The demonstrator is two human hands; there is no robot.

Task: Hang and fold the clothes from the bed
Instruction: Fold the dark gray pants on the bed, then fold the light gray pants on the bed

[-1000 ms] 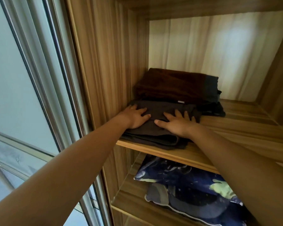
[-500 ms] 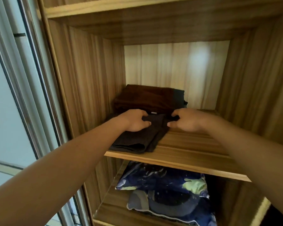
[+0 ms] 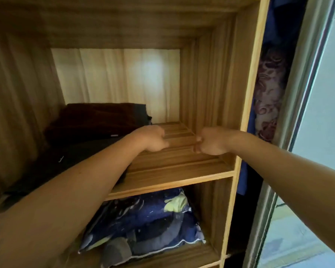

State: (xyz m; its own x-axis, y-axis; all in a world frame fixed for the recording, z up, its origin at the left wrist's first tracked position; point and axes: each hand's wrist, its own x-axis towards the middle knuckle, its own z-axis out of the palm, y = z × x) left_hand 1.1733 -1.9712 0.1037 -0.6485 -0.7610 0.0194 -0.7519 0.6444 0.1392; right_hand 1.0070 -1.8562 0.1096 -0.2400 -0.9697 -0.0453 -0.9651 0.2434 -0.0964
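Both hands were seen inside the wardrobe (image 3: 247,78), held above the bare right part of the middle shelf (image 3: 179,164). The left hand (image 3: 153,139) and the right hand (image 3: 209,141) were near each other but apart, each with its fingers curled into a loose fist, and nothing was gripped in either.

The task's clothes were found on the left part of that shelf. A folded dark grey garment (image 3: 79,156) lay at the front, partly hidden by the left forearm, and a folded brown garment (image 3: 97,120) was stacked just behind it, against the back panel. Neither was touched by a hand.

From this, the putting away of the grey piece was judged to be finished, and at least two folded items could be counted as done. The bed was not in view, so how many clothes remained to be folded or hung could not be told.

On the shelf below, a blue patterned bag (image 3: 143,215) stuffed with cloth was seen. In the next compartment, to the right, a flowered fabric (image 3: 267,97) was visible beside the sliding door (image 3: 300,117).
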